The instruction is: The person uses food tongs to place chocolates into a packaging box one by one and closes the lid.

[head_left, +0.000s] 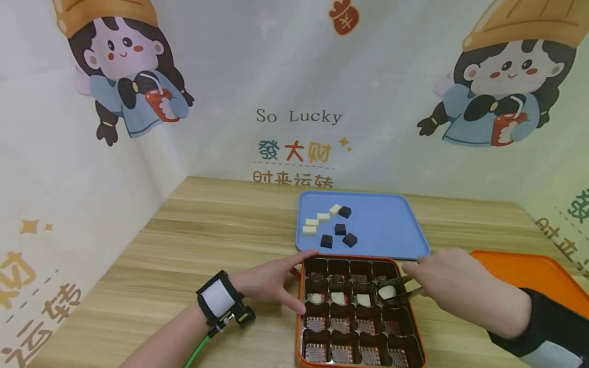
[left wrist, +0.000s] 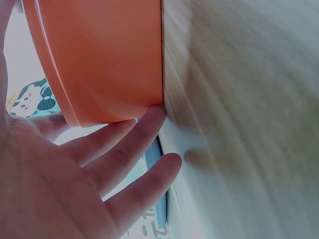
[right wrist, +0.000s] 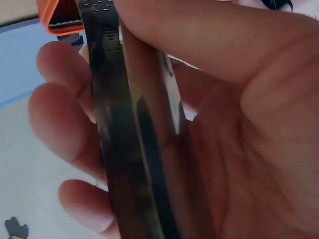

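Note:
An orange box (head_left: 299, 352) with a dark divided insert sits before me on the table. My left hand (head_left: 269, 281) rests at its left side, thumb and fingers spread; in the left wrist view extended fingers touch the orange wall. My right hand (head_left: 465, 289) grips metal tongs (right wrist: 114, 124), their tips in the second row's rightmost compartment, around a white piece (head_left: 387, 292). Whether the tips squeeze it cannot be told. Other white pieces (head_left: 337, 298) sit in that row's other compartments. Dark pieces (head_left: 359, 278) appear in the back row. The two front rows hold no pieces.
Behind the box lies a blue tray (head_left: 386, 220) carrying several white blocks (head_left: 311, 223) and several dark brown blocks (head_left: 340, 229). An orange tray (head_left: 515, 266) lies to the right, partly behind my right arm. A printed cloth (head_left: 294, 66) hangs behind the wooden table (head_left: 207, 225).

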`<state>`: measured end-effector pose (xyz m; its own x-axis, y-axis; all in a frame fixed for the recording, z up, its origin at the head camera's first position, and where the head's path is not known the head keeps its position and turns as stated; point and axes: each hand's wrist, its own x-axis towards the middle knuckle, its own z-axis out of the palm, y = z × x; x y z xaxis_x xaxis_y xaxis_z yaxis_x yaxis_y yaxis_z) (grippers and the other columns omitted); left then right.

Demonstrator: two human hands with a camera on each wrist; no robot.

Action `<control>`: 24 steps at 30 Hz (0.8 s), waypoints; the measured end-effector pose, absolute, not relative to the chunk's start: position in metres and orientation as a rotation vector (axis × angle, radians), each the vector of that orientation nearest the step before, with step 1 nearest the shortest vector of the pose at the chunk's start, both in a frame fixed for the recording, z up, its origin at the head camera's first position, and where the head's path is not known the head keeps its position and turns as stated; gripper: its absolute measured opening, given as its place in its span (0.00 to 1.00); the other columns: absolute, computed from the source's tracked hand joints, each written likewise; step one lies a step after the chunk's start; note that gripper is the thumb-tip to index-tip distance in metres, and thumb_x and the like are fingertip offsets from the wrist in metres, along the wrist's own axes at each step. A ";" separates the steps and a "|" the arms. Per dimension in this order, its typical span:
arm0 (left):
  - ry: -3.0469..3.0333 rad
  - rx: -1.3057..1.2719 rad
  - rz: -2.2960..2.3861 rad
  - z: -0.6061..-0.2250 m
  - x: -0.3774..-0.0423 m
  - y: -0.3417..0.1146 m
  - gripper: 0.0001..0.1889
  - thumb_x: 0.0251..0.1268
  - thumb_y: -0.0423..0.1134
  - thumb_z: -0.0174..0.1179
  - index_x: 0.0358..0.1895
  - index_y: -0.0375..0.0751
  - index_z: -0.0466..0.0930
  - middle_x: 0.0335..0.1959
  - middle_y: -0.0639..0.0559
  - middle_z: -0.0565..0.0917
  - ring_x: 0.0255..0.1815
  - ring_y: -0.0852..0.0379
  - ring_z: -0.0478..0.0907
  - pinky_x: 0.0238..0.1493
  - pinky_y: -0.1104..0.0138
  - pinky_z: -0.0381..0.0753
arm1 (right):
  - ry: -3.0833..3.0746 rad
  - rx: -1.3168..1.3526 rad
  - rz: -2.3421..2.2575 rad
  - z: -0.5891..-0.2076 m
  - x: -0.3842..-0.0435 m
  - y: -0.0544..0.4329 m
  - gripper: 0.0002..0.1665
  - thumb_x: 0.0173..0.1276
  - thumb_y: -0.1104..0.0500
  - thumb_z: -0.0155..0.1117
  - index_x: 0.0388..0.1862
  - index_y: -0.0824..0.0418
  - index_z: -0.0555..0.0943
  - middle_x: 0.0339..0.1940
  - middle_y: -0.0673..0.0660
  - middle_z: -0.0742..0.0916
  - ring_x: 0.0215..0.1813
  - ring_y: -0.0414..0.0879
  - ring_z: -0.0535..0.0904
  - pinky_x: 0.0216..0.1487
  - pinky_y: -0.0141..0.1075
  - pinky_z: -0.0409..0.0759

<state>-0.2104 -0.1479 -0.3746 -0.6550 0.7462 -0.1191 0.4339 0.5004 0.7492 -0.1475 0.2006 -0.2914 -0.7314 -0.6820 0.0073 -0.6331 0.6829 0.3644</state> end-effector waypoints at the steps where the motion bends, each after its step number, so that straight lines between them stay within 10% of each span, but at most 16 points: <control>1: 2.318 0.972 0.979 -0.375 -0.210 -0.148 0.60 0.59 0.43 0.78 0.86 0.44 0.43 0.83 0.38 0.57 0.70 0.40 0.74 0.73 0.47 0.70 | -2.719 1.093 -0.533 -0.292 -0.148 0.197 0.18 0.53 0.53 0.84 0.33 0.51 0.80 0.20 0.47 0.77 0.18 0.39 0.67 0.17 0.31 0.66; 24: 2.313 0.958 0.986 -0.375 -0.211 -0.149 0.60 0.58 0.43 0.79 0.86 0.44 0.44 0.82 0.38 0.59 0.69 0.41 0.75 0.73 0.47 0.70 | -2.417 1.226 -0.750 -0.288 -0.155 0.154 0.41 0.54 0.70 0.75 0.17 0.50 0.49 0.22 0.47 0.47 0.27 0.41 0.40 0.32 0.36 0.39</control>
